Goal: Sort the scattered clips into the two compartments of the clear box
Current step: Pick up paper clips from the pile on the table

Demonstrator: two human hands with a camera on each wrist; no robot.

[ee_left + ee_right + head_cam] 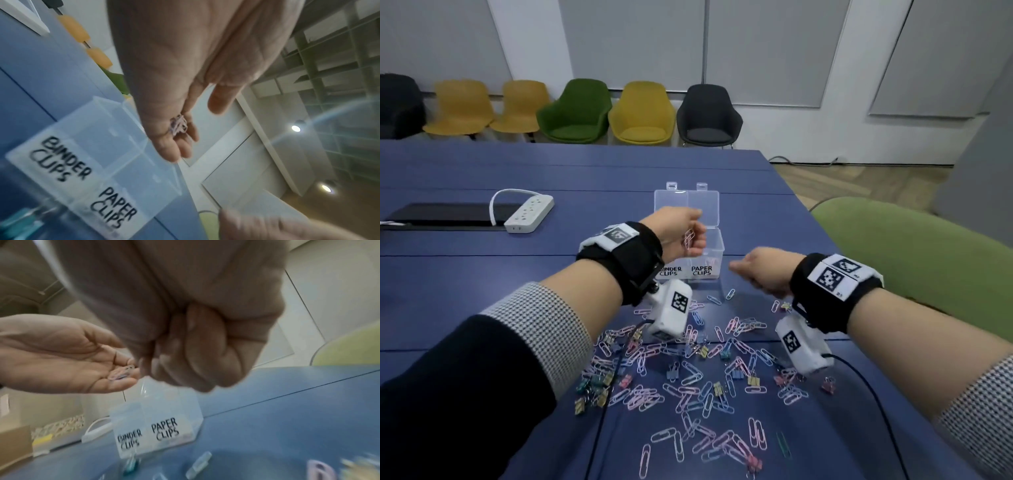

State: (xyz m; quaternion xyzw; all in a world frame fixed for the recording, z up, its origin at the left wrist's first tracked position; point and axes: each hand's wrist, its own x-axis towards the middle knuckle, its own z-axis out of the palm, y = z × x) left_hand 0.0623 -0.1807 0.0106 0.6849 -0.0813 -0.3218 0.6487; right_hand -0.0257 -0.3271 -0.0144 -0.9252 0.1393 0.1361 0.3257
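The left hand [681,229] cups pink paper clips [689,238] on loosely spread fingers above the clear box [714,246]; the right hand [763,274] is clenched, its contents hidden.

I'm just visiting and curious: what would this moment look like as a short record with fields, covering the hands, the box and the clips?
left hand: palm up over the box, fingers relaxed, a few pink paper clips lying on them
right hand: fingers curled into a fist, beside the box; contents not visible
clear box: lid open, two compartments labelled BINDER CLIPS (left) and PAPER CLIPS (right)
loose clips: many paper and binder clips scattered on the blue table
other: white power strip at far left
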